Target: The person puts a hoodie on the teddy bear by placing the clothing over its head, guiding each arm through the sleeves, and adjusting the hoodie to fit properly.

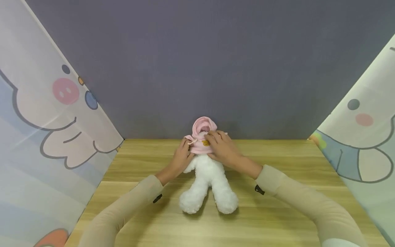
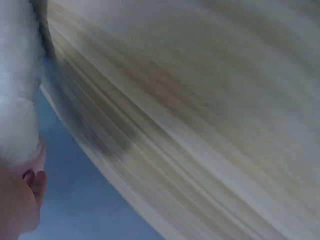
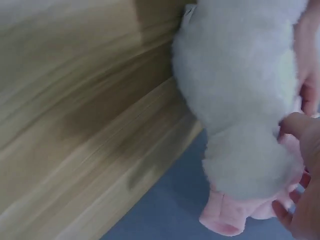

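Observation:
A white fluffy plush toy lies on its back, legs toward me. A small pink hoodie with a yellow print covers its upper part, the hood at the far end. My left hand grips the hoodie's left edge near a plush arm. On the opposite side, my right hand holds the garment, fingers over the front and thumb at the hem. The right wrist view shows a pink sleeve hanging loose beside the white body. In the left wrist view only part of the left hand shows.
The toy lies on a wood-grain table. A dark grey panel rises along the table's far edge. Cartoon-printed panels stand at the left and right.

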Tool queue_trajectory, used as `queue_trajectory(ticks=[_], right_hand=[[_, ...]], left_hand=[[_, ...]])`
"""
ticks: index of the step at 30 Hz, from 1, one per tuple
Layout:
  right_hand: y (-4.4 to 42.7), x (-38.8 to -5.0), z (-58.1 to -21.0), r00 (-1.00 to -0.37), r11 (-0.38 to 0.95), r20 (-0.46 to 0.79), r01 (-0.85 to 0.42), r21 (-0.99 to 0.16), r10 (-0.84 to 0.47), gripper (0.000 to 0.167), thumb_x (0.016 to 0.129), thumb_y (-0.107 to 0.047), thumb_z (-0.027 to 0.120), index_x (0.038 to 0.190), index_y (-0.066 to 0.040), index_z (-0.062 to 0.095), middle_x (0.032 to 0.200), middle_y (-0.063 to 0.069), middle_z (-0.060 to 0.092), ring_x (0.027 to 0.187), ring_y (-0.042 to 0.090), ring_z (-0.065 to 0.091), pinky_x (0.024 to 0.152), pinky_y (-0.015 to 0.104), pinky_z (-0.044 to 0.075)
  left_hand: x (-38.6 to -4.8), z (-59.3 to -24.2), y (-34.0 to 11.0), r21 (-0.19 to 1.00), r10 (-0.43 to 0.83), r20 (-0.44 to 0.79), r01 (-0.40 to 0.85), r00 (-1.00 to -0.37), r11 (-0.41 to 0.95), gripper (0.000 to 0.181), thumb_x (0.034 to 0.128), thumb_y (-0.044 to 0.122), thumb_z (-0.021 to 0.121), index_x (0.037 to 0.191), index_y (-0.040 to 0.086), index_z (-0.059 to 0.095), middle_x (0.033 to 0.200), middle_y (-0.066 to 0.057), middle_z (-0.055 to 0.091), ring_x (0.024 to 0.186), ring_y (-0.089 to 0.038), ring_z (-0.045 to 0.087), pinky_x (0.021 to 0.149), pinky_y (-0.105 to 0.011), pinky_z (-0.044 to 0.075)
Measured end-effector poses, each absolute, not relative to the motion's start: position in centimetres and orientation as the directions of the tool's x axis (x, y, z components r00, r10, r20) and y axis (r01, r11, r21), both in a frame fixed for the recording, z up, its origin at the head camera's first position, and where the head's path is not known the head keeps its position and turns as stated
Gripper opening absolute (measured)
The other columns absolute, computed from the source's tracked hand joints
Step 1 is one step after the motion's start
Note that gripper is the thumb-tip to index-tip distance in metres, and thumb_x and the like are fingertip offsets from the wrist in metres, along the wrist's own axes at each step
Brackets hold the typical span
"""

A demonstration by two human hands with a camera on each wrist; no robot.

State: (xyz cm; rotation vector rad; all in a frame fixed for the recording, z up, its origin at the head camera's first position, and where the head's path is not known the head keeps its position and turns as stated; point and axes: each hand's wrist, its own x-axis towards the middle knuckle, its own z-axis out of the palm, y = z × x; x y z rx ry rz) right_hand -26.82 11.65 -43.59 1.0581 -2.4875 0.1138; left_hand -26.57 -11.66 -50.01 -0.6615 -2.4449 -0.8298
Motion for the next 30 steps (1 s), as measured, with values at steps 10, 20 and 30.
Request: queue_trajectory(ticks=[10, 20, 30], right_hand=[[12.9, -29.6, -46.8, -0.606, 0.676, 0.393, -0.735, 0.054, -0.691, 0.049, 0.083, -0.025, 0.086, 0.123, -0.013, 0.060, 0.115, 0.010, 0.055, 0.102, 0.030, 0.053, 0.079, 0.043, 0.051], [13.2, -30.0, -49.1, -0.403, 0.558, 0.537, -0.814, 0.159, -0.741, 0.029, 0.086, -0.019, 0.078, 0.112, -0.021, 0.066, 0.100, 0.005, 0.054, 0.096, 0.028, 0.053, 0.078, 0.042, 0.047], [12.2, -28.9, -49.6, -0.391, 0.557, 0.548, -0.813, 0.171, -0.739, 0.017, 0.095, -0.019, 0.068, 0.109, -0.027, 0.075, 0.110, 0.001, 0.063, 0.109, 0.027, 0.055, 0.094, 0.046, 0.048]], left_hand=[[-26.6, -51.5, -10.2, 0.311, 0.476, 0.488, 0.656, -0.731, 0.688, 0.013, 0.0924, -0.002, 0.066, 0.105, -0.001, 0.066, 0.113, -0.012, 0.052, 0.096, -0.024, 0.059, 0.081, -0.033, 0.053], [-26.2, -51.9, -10.3, 0.252, 0.527, 0.461, 0.675, -0.714, 0.694, 0.008, 0.0918, -0.005, 0.064, 0.087, 0.001, 0.067, 0.093, -0.008, 0.047, 0.078, -0.017, 0.049, 0.068, -0.028, 0.048], [-25.9, -52.5, -10.8, 0.246, 0.549, 0.346, 0.638, -0.761, 0.730, 0.008, 0.0930, -0.003, 0.064, 0.094, -0.005, 0.072, 0.107, -0.018, 0.061, 0.097, -0.030, 0.064, 0.083, -0.038, 0.056]])
